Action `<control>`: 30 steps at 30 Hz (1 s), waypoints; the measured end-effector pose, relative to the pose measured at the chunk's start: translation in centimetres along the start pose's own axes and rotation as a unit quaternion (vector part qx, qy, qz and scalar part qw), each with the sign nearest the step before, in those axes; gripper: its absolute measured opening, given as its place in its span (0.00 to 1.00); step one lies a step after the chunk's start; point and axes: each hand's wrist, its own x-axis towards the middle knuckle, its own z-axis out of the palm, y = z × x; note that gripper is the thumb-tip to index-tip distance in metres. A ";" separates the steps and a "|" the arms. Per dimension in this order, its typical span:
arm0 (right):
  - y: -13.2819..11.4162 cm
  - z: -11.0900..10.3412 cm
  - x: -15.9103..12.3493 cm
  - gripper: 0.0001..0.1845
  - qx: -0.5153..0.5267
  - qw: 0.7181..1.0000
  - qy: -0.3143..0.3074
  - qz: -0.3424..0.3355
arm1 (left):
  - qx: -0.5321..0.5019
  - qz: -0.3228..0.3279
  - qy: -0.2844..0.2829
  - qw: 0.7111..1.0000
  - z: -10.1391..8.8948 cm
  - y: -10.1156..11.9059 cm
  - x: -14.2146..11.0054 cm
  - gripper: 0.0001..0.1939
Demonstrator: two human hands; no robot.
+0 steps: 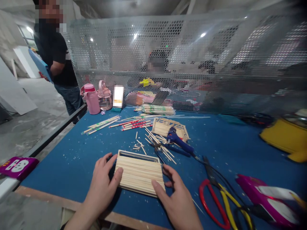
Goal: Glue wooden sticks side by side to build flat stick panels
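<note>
Left hand (104, 177) and right hand (176, 193) are holding opposite ends of the wooden-stick box (140, 174), thumbs resting on its slatted face, near the front edge of the bench (62, 179). Excessive thumb pressure would be risking a detached slat, likely wherever any bond is weak.

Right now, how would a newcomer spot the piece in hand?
On the blue table, find the left hand and right hand at the near side. Between them is the stick box, a pale rectangle topped with parallel sticks, open along its far side. Only it is held; the wooden frame farther back lies by the blue glue gun.
</note>
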 end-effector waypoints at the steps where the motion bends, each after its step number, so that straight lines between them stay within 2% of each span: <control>1: 0.0 -0.1 0.0 0.31 -0.017 1.000 0.009 -0.024 | -0.001 0.001 0.001 1.000 0.0 0.0 0.0 0.20; 3: -0.3 -0.2 0.1 0.28 -0.072 0.990 0.024 -0.122 | -0.004 0.004 0.001 1.000 -0.1 0.0 0.1 0.20; 6: -1.5 -0.2 0.4 0.24 -0.172 0.942 0.002 -0.288 | -0.003 0.007 -0.003 1.000 -0.1 0.1 0.1 0.19; 8: -2.5 0.0 0.6 0.24 -0.218 0.916 -0.038 -0.336 | 0.000 0.008 0.000 1.000 -0.1 0.1 0.1 0.19; 12: -3.7 0.8 0.7 0.22 -0.251 0.897 -0.089 -0.352 | -0.003 0.010 0.007 1.000 0.0 0.1 0.1 0.19; 21: -3.0 1.2 0.8 0.21 -0.268 0.882 -0.075 -0.379 | 0.008 0.012 0.002 1.000 0.2 -0.1 0.1 0.18; 26: -3.2 1.1 0.8 0.21 -0.252 0.888 -0.065 -0.379 | 0.009 0.022 0.055 0.998 0.2 0.2 -0.1 0.22; 30: -3.5 0.8 0.7 0.21 -0.245 0.896 -0.086 -0.361 | 0.017 0.057 0.087 0.994 -0.6 0.5 0.4 0.23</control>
